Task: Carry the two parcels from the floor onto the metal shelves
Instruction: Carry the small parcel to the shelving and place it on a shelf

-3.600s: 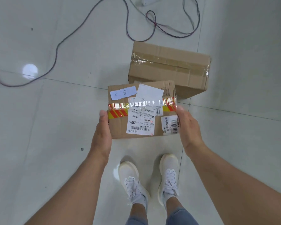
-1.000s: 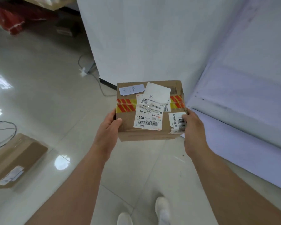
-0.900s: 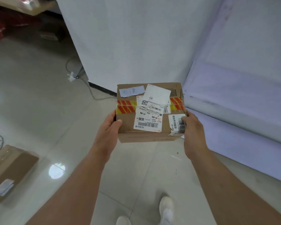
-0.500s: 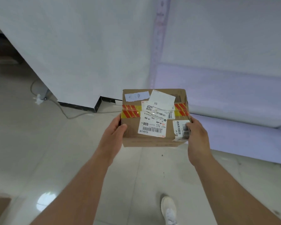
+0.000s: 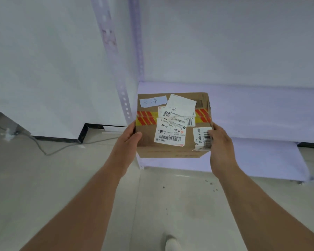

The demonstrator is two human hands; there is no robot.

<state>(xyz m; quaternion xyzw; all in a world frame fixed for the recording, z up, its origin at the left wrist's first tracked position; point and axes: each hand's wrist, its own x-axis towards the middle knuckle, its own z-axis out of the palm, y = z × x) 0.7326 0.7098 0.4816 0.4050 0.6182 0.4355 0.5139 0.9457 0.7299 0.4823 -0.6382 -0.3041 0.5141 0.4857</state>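
Note:
I hold a small cardboard parcel [image 5: 172, 149] with white labels and red-and-yellow tape in front of me at chest height. My left hand [image 5: 127, 140] grips its left side and my right hand [image 5: 220, 142] grips its right side. Straight ahead stand the pale metal shelves [image 5: 261, 109]; the parcel hangs in front of a shelf board, near its left end. A perforated upright post [image 5: 116, 69] rises just left of the parcel. The second parcel is out of view.
A white wall panel [image 5: 43, 69] stands to the left, with a black base [image 5: 83, 133] and a grey cable [image 5: 49, 149] trailing over the tiled floor. A lower shelf board [image 5: 261, 160] sits close to the floor. My white shoe [image 5: 172, 244] shows at the bottom.
I have turned from the floor spot toward the shelves with the parcel held in both hands. The second parcel slid out of view at the left. The shelf now fills the space ahead.

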